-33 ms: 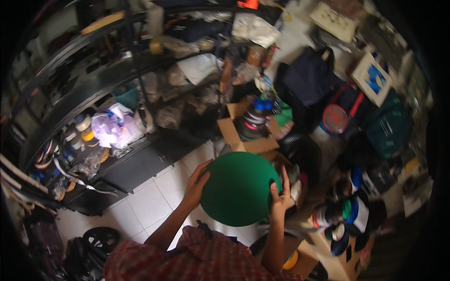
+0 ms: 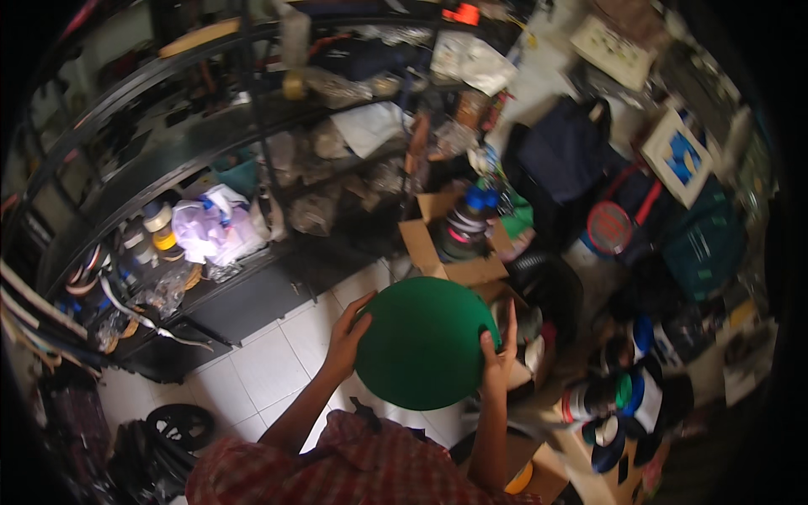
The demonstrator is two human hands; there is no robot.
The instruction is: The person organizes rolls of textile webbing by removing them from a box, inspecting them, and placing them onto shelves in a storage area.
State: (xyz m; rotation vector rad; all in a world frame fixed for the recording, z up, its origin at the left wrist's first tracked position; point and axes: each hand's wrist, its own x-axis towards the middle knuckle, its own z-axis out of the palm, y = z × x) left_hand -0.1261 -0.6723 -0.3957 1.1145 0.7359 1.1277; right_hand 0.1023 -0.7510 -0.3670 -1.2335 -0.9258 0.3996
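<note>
Between my hands is a broad, round, dark green object [image 2: 427, 343] with a smooth, matt surface; its exact kind I cannot make out. My left hand [image 2: 347, 337] grips its left edge. On the opposite edge, my right hand [image 2: 498, 349] has its thumb over the near face and a finger pointing up; its other fingers are partly hidden. The object is held above the tiled floor in front of my chequered shirt. Just beyond it stands an open cardboard box [image 2: 475, 270] holding a stack of dark things with blue and pink parts [image 2: 471, 225].
Black shelving [image 2: 252, 290] with plastic bags and a pale lilac bundle [image 2: 215, 227] runs along the left. At the right lie a dark bag [image 2: 560, 151], a red racket [image 2: 610, 225], a picture frame [image 2: 678, 156] and several caps [image 2: 608, 442] by cardboard boxes. White tiles [image 2: 269, 370] floor the middle.
The surroundings have shifted slightly to the right and down in the picture. The green object has turned or tilted a little, still held in both hands.
</note>
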